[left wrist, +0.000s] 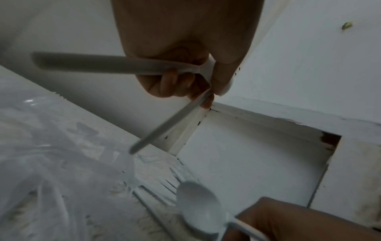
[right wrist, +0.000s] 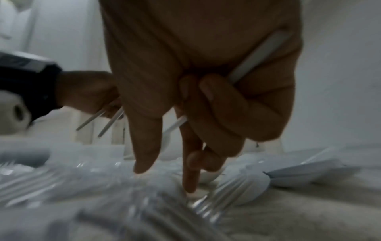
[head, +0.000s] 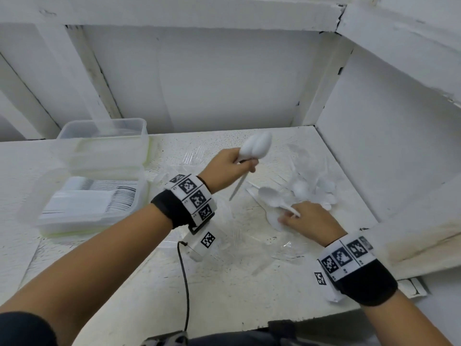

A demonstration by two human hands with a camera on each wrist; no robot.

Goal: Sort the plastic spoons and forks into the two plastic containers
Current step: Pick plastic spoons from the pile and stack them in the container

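A: Spoons first. Two white spoons (head: 257, 147) are gripped by the left hand (head: 228, 168), raised above the counter (head: 224, 283), bowls up, handles pointing down toward it.

B: Fingers of that hand?

A: Curled round the handles, thumb pressed against them; confirmed in the left wrist view, where the two handles splay apart below the grip.

B: Right hand?

A: The right hand (head: 308, 222) is lowered onto the loose pile (head: 311, 186) of white spoons and clear forks at the right of the counter. A single white spoon (head: 270, 196) is pinched by its handle between thumb and curled fingers (right wrist: 216, 104); its bowl points left. One finger is stretched down and touches the pile, as seen from the right wrist.

B: Containers?

A: Both at the left edge of the counter, well apart from the hands. The near container (head: 92, 203) is packed with stacked clear cutlery; fork or spoon cannot be told. The far container (head: 104, 138) is set just behind it, contents unclear through the blur.

B: Anything else?

A: Clear forks (head: 237, 236) are scattered on the counter between the arms. Marker-printed wristbands (head: 193, 196) are worn on both wrists, and a black cable (head: 185, 283) hangs from the left one.
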